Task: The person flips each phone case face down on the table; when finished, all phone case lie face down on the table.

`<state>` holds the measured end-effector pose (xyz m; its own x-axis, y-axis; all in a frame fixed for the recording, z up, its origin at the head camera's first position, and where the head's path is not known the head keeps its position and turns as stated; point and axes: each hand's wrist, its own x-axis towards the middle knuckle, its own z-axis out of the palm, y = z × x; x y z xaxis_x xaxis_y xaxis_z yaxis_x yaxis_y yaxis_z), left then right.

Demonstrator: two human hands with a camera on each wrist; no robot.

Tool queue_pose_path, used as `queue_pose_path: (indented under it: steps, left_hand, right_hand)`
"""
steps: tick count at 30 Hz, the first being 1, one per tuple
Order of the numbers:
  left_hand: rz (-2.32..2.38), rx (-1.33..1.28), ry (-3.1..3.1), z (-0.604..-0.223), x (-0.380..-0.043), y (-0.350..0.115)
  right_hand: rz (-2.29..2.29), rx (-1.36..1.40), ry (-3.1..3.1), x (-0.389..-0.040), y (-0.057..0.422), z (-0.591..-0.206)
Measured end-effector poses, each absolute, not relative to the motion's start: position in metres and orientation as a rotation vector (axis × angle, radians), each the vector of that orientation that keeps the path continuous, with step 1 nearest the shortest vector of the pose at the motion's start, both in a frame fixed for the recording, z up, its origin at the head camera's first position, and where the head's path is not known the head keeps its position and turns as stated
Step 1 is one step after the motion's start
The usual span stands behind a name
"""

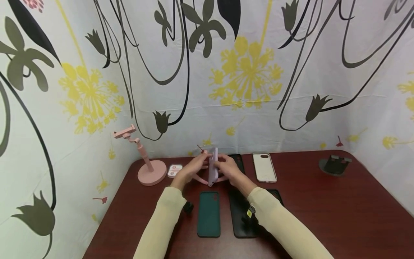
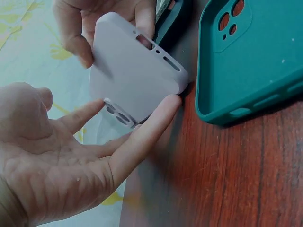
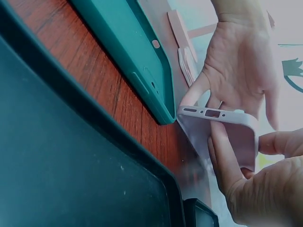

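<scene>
A lavender phone case [image 1: 213, 169] stands on its edge between my two hands, above the back of the table. My right hand [image 3: 274, 189] grips it, thumb on the outer edge and fingers against its face. My left hand [image 2: 61, 161] touches it with extended fingers: one at the camera cutout, another at a lower corner. Its thumb is off the case in the left wrist view. The port holes show along one short end. A green phone case [image 1: 208, 216] lies nearby, hollow side up, nearer the table's front.
A large black case [image 1: 240, 219] lies under my right forearm, with a dark phone case [image 1: 238, 162] behind my right hand. A white phone case [image 1: 264, 167] is to the right. Pink stand [image 1: 152, 172], small white box [image 1: 174, 170] at left; black stand [image 1: 336, 165] far right.
</scene>
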<state>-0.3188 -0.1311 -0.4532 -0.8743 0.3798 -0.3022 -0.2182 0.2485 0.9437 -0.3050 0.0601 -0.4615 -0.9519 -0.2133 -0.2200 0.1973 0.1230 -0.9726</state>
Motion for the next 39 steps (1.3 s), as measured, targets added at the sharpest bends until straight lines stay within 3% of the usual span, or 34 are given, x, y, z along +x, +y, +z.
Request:
queue_pose_path:
  steps: [22,39]
  left_hand:
    - [1.75,-0.045,2.182,-0.461,-0.324,-0.135]
    - [1.64,-0.013,2.496,-0.47,-0.323,-0.137]
  right_hand:
    - [-1.881,0.006,2.112,-0.309,0.063,-0.469]
    - [-1.623,-0.085,2.384,-0.309,0.057,-0.476]
